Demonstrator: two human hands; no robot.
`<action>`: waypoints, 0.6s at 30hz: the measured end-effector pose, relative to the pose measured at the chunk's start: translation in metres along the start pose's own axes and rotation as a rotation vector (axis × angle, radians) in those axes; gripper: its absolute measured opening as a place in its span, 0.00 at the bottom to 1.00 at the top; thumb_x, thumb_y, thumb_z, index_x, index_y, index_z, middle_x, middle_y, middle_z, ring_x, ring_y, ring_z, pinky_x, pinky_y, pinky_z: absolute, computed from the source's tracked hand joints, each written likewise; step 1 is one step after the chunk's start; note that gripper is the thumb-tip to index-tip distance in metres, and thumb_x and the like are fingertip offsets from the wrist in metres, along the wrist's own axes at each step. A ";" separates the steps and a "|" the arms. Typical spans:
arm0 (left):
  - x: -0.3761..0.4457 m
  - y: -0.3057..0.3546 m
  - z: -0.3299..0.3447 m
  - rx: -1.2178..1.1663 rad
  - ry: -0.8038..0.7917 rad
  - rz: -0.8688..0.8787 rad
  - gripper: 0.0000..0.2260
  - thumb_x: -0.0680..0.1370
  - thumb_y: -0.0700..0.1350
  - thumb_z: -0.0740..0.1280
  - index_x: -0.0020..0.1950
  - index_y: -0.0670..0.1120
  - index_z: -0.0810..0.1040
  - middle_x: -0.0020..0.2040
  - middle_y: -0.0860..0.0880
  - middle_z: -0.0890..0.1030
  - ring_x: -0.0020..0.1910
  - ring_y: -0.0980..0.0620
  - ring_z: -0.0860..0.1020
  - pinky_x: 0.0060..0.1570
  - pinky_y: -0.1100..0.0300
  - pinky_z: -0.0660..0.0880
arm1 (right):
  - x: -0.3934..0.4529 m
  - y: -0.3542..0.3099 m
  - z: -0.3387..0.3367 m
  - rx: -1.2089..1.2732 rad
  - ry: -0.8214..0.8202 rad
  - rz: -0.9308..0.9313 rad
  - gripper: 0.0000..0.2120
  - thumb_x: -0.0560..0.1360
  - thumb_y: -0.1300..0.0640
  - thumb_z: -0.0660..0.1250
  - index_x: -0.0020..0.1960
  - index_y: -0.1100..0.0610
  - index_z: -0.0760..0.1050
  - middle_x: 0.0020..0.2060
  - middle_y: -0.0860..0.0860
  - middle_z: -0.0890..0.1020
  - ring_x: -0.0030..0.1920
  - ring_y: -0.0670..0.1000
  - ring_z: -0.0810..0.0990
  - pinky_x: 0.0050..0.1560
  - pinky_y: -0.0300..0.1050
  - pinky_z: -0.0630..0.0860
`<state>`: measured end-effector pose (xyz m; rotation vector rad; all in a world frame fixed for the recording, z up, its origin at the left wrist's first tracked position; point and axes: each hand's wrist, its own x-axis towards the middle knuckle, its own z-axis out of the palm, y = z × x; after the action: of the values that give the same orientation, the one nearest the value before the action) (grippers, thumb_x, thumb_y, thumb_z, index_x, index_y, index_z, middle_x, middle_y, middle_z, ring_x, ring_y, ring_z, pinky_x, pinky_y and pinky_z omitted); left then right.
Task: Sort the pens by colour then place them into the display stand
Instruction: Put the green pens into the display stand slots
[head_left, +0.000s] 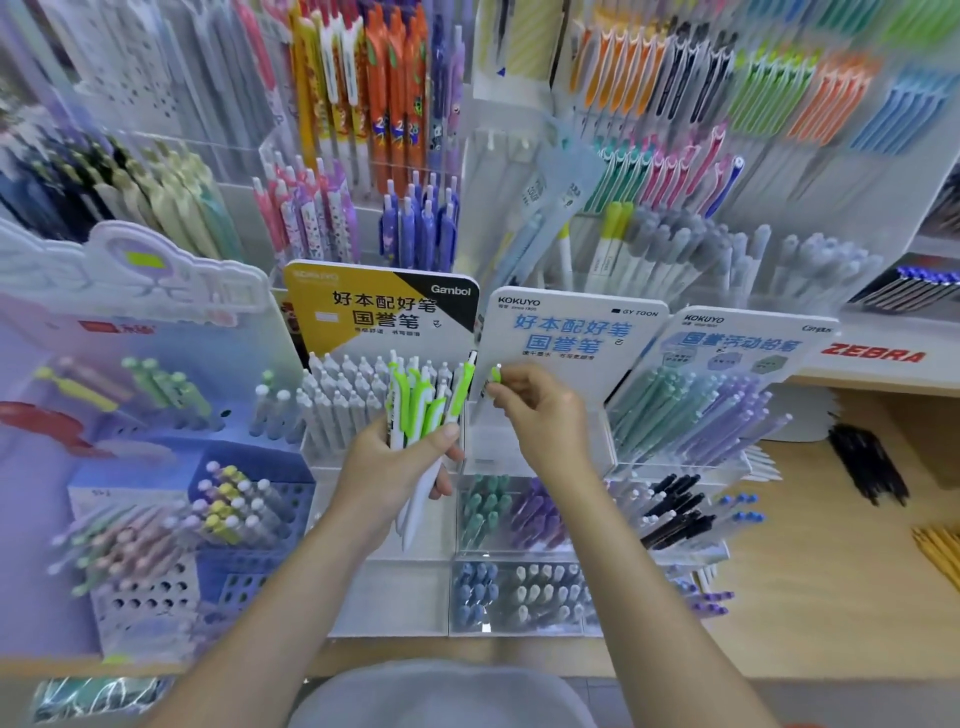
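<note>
Left hand (395, 462): fingers clamped around bunch of green-and-white pens (423, 402), clips upward. Right hand (540, 410): fingertips pinched on single green-tipped pen (492, 382), just right of bunch, above empty clear display stand compartment (540, 447).

Pretty clearly a stationery shop. Branded Kokuyo sign (566, 325), packed pen racks (727, 104) behind it, Zebra shelf label (872, 355) beside it.

Pen bundle (423, 410) left of single pen (492, 382)
</note>
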<state>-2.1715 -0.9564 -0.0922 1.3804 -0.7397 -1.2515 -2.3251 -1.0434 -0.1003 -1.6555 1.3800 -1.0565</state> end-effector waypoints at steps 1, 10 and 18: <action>0.001 0.000 0.000 -0.004 -0.003 -0.007 0.04 0.77 0.41 0.72 0.46 0.41 0.80 0.35 0.45 0.84 0.25 0.47 0.77 0.30 0.56 0.75 | 0.000 0.000 0.001 -0.006 0.001 -0.003 0.08 0.74 0.60 0.73 0.46 0.47 0.78 0.37 0.43 0.82 0.41 0.47 0.82 0.47 0.42 0.79; 0.001 0.004 -0.005 -0.037 -0.034 -0.027 0.06 0.77 0.42 0.71 0.44 0.39 0.80 0.35 0.44 0.84 0.26 0.47 0.79 0.30 0.56 0.77 | 0.004 0.001 0.005 -0.215 -0.014 -0.065 0.06 0.75 0.57 0.72 0.51 0.57 0.83 0.37 0.47 0.81 0.38 0.46 0.78 0.42 0.42 0.76; 0.001 0.004 0.003 -0.030 -0.101 -0.021 0.07 0.74 0.43 0.73 0.48 0.41 0.81 0.36 0.44 0.84 0.29 0.46 0.79 0.33 0.54 0.78 | -0.027 -0.047 -0.020 0.227 -0.108 0.146 0.05 0.76 0.55 0.71 0.46 0.57 0.82 0.32 0.48 0.83 0.27 0.45 0.75 0.31 0.40 0.73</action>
<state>-2.1737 -0.9592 -0.0881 1.3112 -0.7743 -1.3515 -2.3276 -1.0095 -0.0535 -1.4044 1.2412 -0.9851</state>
